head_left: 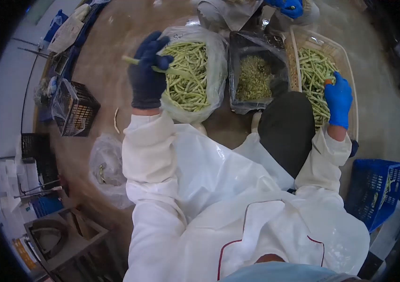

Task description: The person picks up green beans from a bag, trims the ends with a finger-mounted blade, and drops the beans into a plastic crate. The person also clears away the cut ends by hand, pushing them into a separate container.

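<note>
My left hand, in a dark blue glove, is closed round a green bean pod whose ends stick out on both sides. It is raised at the left edge of a plastic-lined container full of green bean pods. My right hand, in a bright blue glove, is at the beige crate, over more green beans. Between its thumb and fingers shows a small orange object; I cannot tell what it is, as the glove hides most of it.
Between the two bean containers stands a black-lined crate with chopped green trimmings. A person's blue-gloved hand is at the top. A clear plastic bag and a dark crate lie left, a blue crate right.
</note>
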A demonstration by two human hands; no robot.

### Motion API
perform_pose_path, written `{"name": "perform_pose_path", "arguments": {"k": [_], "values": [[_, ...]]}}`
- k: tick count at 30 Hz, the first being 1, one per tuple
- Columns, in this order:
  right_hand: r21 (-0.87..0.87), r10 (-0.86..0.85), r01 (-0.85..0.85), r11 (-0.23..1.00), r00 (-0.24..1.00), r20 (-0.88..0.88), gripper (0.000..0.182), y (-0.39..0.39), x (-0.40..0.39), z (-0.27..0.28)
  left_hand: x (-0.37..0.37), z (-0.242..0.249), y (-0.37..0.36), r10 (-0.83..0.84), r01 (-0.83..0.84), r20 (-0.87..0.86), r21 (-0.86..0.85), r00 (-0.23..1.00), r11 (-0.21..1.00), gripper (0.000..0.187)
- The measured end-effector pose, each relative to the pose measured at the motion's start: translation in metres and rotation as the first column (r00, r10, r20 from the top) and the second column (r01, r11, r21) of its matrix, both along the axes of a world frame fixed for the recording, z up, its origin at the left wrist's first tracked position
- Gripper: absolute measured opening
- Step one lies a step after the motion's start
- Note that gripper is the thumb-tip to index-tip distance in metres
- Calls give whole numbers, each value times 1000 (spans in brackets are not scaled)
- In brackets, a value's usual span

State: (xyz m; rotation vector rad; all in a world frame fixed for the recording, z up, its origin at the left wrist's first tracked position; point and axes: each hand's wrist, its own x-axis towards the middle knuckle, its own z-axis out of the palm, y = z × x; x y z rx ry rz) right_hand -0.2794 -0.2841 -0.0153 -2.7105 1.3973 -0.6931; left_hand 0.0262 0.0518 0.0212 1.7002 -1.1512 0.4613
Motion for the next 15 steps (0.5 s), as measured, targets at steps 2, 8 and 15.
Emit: {"name": "perform_pose_path", "arguments": {"k": [2, 8, 15], "values": [[-77, 387, -389, 918, 838, 385, 34, 9, 18, -9, -12, -8, -13, -381, 288, -599, -249, 704, 925, 24], [115, 676, -897, 426, 400, 619, 33, 133, 133, 35, -28, -34, -40, -164, 294, -507, 188, 846, 937, 26], [-38, 889, -931, 362, 333, 315, 20, 151, 160, 9, -30, -57, -37, 32, 110, -219, 603, 975, 790, 30]]}}
